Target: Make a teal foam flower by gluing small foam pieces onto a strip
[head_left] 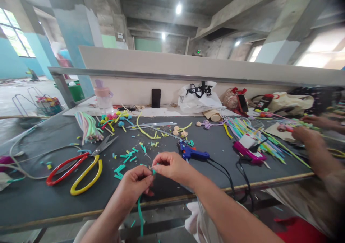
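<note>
A green pipe cleaner (140,216) hangs down below my left hand (137,182), whose fingers are closed on it. My right hand (172,167) pinches at a small green tip (154,171) right against the left fingertips; the fingers hide the exact grip. Both hands meet above the front edge of the dark table (107,203). Just beyond them lie short cut green pieces (120,168). A blue glue gun (195,153) rests to the right of my right hand. Large scissors with red and yellow handles (86,164) lie partly spread to the left.
A bundle of pastel pipe cleaners (87,128) lies at the back left, near a pink-lidded bottle (103,97). A phone (156,98) and white bag (199,97) stand along the back. At right are a magenta glue gun (250,153) and a co-worker's hand (303,135).
</note>
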A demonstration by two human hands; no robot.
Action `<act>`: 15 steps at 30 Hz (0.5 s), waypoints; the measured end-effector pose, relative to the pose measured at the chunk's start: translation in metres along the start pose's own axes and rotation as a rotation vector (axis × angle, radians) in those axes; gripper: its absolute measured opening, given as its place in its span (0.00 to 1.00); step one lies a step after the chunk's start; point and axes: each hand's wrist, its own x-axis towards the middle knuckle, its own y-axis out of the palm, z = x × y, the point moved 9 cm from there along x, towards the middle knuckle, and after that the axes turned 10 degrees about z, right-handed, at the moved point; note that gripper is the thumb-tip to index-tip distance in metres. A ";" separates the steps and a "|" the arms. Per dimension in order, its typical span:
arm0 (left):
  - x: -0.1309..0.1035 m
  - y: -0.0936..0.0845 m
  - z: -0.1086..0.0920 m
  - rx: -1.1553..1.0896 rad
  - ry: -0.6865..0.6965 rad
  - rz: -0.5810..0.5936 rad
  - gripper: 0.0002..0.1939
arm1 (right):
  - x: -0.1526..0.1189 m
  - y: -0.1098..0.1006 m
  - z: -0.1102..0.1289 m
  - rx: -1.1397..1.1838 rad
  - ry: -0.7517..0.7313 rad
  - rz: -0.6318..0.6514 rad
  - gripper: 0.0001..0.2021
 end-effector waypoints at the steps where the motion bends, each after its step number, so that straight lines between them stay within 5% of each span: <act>1: 0.001 0.002 0.000 0.031 -0.011 0.027 0.12 | -0.001 0.000 0.001 -0.037 -0.004 0.005 0.05; 15: -0.001 0.010 -0.001 -0.041 -0.131 0.109 0.13 | -0.009 -0.003 0.029 -0.361 -0.227 -0.034 0.04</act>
